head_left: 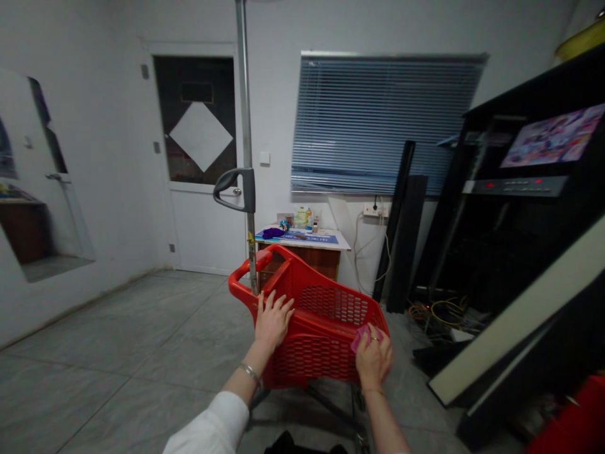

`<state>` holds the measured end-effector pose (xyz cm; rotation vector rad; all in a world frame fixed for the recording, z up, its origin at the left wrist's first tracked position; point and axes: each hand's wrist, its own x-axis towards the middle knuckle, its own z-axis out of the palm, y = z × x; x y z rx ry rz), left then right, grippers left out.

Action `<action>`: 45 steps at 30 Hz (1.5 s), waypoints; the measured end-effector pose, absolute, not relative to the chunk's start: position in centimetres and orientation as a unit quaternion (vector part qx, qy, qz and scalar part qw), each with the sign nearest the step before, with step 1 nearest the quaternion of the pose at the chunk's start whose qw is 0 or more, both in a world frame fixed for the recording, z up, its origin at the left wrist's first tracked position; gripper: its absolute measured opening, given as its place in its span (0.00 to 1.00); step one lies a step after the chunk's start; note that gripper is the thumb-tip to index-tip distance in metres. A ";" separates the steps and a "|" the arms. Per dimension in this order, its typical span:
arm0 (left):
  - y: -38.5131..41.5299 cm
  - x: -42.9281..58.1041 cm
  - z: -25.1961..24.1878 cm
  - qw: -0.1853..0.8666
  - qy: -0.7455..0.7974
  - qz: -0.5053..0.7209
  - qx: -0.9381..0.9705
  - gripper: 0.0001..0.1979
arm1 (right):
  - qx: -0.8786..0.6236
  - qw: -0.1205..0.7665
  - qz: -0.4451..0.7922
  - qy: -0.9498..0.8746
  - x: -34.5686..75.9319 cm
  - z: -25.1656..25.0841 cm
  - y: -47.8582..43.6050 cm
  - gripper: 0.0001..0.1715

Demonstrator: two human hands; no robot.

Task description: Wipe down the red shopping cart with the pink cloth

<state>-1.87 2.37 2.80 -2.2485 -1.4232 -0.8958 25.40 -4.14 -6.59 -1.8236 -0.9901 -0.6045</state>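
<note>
A red plastic shopping cart (314,359) stands in front of me, with slotted basket walls and a grey metal pole (246,113) rising at its handle end. On the pole sits a dark grey loop handle (235,190). My left hand (273,318) lies on the near upper edge of the basket, fingers spread, holding nothing. At the other end of that edge my right hand (375,358) is closed on a pink cloth (361,338), pressed against the basket rim. Part of the cloth is hidden under its fingers.
Behind the cart a small desk (343,241) carries bottles and a purple cloth (273,233). A white door (203,230) is at the back left. To the right lean long panels (501,321), beside a black rack with a screen (553,135) and loose cables (447,313) on the floor.
</note>
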 end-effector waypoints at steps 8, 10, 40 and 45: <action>2.6 -1.9 2.6 0.171 -0.502 -0.314 -0.787 0.18 | -0.690 0.414 -0.225 -0.550 14.2 -2.6 -0.7 0.21; 2.8 -2.0 2.6 0.173 -0.503 -0.308 -0.789 0.18 | -0.685 0.399 -0.210 -0.573 12.4 -1.6 0.0 0.21; 2.9 -2.0 2.4 0.172 -0.492 -0.331 -0.787 0.18 | -0.674 0.404 -0.201 -0.585 12.0 -1.1 0.0 0.19; 2.8 -2.2 2.4 0.170 -0.488 -0.333 -0.789 0.18 | -0.667 0.406 -0.201 -0.592 14.8 -2.0 -1.0 0.20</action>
